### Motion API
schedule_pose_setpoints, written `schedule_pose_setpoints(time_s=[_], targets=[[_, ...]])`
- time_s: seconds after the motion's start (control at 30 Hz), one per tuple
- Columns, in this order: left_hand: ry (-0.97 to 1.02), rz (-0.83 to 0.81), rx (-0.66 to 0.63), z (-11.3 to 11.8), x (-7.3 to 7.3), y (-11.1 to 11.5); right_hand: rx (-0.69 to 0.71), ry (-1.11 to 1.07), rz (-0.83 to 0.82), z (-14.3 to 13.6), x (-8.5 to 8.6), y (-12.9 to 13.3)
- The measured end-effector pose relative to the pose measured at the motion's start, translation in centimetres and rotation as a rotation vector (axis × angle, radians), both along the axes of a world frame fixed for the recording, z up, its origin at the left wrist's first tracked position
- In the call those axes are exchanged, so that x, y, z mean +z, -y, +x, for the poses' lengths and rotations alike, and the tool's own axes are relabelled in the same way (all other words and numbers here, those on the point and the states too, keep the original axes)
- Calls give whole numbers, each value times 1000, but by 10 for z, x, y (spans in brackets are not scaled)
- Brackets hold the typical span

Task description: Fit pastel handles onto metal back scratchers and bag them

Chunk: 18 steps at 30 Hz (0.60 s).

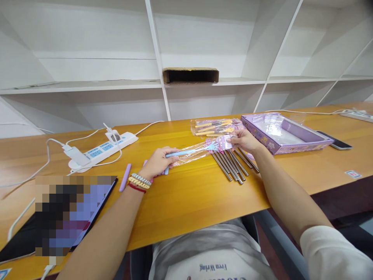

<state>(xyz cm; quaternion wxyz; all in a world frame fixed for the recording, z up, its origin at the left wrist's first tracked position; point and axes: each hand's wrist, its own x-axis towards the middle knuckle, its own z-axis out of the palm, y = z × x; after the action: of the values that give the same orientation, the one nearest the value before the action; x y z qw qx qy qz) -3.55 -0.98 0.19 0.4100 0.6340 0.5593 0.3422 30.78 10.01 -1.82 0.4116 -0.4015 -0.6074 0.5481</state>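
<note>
My left hand [162, 162] is closed on the handle end of a light blue stick with a hand-shaped tip [189, 152], which lies in a clear plastic sleeve. At the sleeve's other end, my right hand [244, 140] pinches the part by the label. Below and beside my right hand lie several silver metal rods [230, 165] with pink tips. Behind them are wrapped sticks with yellow handles [211, 127]. A purple handle [125, 177] rests left of my left hand, and more purple and blue pieces are partly hidden beneath that hand.
An open purple box [303, 146] with clear plastic inside stands at the right, a dark phone [339, 144] beyond it. At the left are a white power strip [112, 148] with cables and a tablet [96, 217]. A cardboard box [190, 76] sits on the shelf.
</note>
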Motion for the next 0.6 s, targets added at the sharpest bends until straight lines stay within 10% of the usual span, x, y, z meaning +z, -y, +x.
schedule_pose_setpoints(time_s=[0.6], targets=[[-42, 50, -9, 1, -3, -2, 64, -35, -5, 2, -1, 0]])
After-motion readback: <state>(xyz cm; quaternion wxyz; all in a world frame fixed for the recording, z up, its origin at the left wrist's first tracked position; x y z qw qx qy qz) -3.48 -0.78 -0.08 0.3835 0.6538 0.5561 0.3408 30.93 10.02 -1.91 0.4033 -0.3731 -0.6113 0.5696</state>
